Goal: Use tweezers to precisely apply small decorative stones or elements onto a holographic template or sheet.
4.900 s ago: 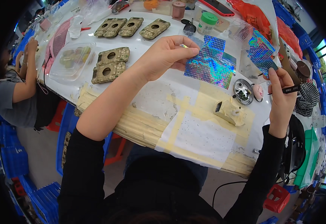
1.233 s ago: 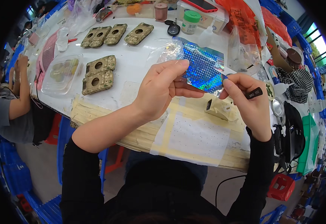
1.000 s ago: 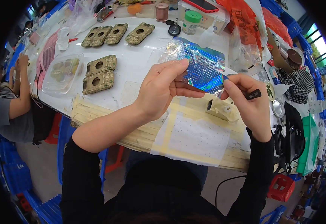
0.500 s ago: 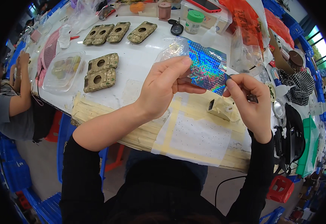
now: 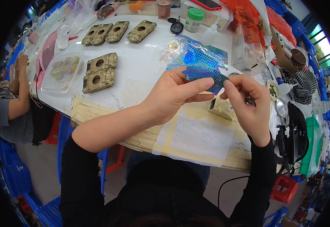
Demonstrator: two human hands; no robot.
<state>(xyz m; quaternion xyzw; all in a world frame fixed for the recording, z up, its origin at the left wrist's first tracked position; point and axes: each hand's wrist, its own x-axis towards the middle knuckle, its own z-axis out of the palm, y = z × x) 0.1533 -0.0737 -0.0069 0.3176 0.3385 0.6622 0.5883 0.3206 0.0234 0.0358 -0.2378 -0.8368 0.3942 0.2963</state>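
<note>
Holographic sheet (image 5: 201, 60), dotted and glossy

left fingers (image 5: 200, 85), right fingers (image 5: 231, 90) | pinching blue sheet (image 5: 203, 58) (dotted, shimmering) | above table (image 5: 134, 62)

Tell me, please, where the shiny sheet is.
In the head view, right of centre, the left hand and right hand hold the shiny sheet below the green-lidded jar.

Blu holo sheet (image 5: 203, 62) w/ dots
</note>
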